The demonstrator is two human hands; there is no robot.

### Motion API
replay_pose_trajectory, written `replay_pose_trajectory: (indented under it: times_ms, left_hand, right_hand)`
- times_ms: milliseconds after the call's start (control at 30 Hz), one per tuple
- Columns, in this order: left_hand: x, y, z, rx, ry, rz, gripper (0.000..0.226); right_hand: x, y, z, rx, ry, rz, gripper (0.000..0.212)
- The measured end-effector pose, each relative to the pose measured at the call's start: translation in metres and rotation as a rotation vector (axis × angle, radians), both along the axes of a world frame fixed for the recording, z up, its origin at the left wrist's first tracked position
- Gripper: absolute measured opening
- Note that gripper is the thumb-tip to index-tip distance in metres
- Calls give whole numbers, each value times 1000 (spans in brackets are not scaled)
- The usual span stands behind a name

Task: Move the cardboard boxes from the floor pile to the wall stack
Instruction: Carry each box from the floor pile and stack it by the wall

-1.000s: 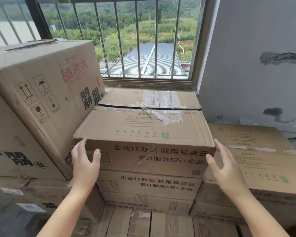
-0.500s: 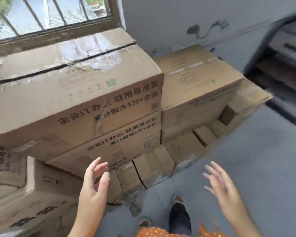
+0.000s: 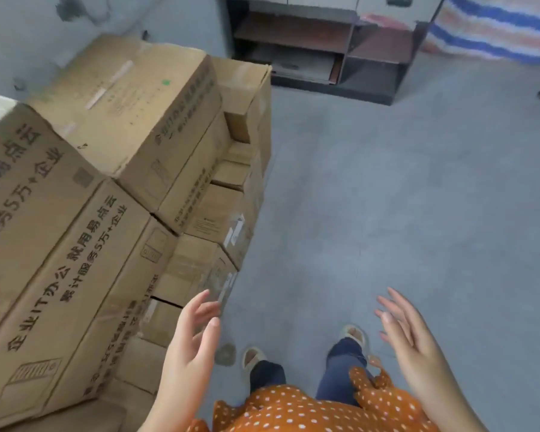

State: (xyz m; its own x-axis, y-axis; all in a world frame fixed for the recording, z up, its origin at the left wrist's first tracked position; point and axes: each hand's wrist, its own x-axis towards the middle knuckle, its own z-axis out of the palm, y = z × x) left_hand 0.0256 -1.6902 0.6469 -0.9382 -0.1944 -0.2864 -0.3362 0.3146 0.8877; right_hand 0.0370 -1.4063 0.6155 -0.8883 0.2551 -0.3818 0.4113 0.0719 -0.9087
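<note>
Our left hand [image 3: 189, 347] and right hand [image 3: 409, 333] hang released, fingers loose, grasping nothing, beside the stacked brown cardboard boxes [image 3: 75, 232] on grey floor [image 3: 387, 198].

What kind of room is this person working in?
Probably a storeroom or a spare room used for storage. Printed cardboard boxes are stacked several high against a grey wall, the floor is bare concrete, and a dark shelf unit stands at the back.

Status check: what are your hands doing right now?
Left hand open, empty. Right hand open, empty. Wall stack untouched. Floor ahead bare.
</note>
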Motion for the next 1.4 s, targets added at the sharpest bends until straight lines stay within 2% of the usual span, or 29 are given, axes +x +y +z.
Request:
replay_pose_trajectory:
  times_ms: [200, 500, 700, 900, 1167, 1267, 1400]
  left_hand:
    - [-18, 92, 2, 7, -28, -251, 34]
    - [-28, 333, -2, 81, 16, -524, 29]
    - [-36, 446, 6, 101, 41, -685, 28]
    - [-83, 544, -1, 64, 68, -838, 34]
    - [-190, 711, 6, 133, 121, -1070, 32]
    - [-235, 771, 19, 157, 168, -1147, 35]
    - [-276, 839, 21, 170, 106, -1235, 34]
  right_hand:
    - [53, 86, 1, 39, -21, -245, 43]
    - [129, 267, 11, 54, -62, -553, 43]
    - [143, 352, 23, 38, -27, -744, 45]
    - [123, 425, 25, 50, -8, -890, 45]
    - [46, 544, 23, 86, 60, -1128, 30]
    - [2, 591, 31, 96, 88, -1190, 30]
    - [-36, 641, 34, 116, 102, -1218, 36]
